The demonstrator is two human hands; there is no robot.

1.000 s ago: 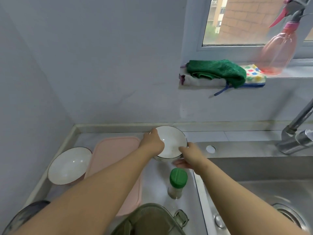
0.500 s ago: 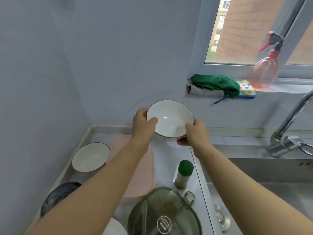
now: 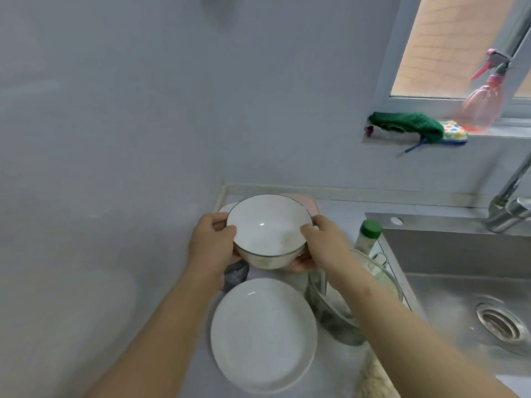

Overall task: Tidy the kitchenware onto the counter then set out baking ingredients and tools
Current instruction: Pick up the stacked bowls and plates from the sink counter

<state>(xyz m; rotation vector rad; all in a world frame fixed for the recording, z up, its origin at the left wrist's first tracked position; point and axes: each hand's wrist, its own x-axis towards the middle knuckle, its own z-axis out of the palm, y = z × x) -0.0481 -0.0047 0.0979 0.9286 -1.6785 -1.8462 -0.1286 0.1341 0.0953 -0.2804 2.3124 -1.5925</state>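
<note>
Head view: two bare forearms reach from the lower edge to the middle of the frame, over a grey counter (image 3: pixel 339 208) set in a wall corner.
Left hand (image 3: pixel 211 242): left of centre, thumb hooked over the bowl's rim, fingers curled under its side, gripping it.
Bowl (image 3: pixel 268 228): centre of the frame, white with a thin dark rim, carried between both hands above the things on the counter, its mouth tipped toward the camera.
Plate (image 3: pixel 263 334): lower centre, white and round, lying flat on the counter below the bowl.
Pink board (image 3: pixel 313 206): only a corner shows, behind the bowl's upper right rim.
Right hand (image 3: pixel 324 245): just right of centre, thumb on the rim, fingers wrapped beneath, clamped on the bowl's other side.
Glass pot (image 3: pixel 353 311): right of the plate, partly hidden under the right forearm.
Green-capped bottle (image 3: pixel 369 234): upright, beside the sink's left edge.
Green cloth (image 3: pixel 408 126): upper right, heaped on the window ledge.
Sink (image 3: pixel 459 254): steel basin at right, its drain (image 3: pixel 498 321) toward the lower right.
Spray bottle (image 3: pixel 479 107): pink, upright on the ledge, right of the cloth.
Faucet (image 3: pixel 511 202): far right edge, behind the sink.
</note>
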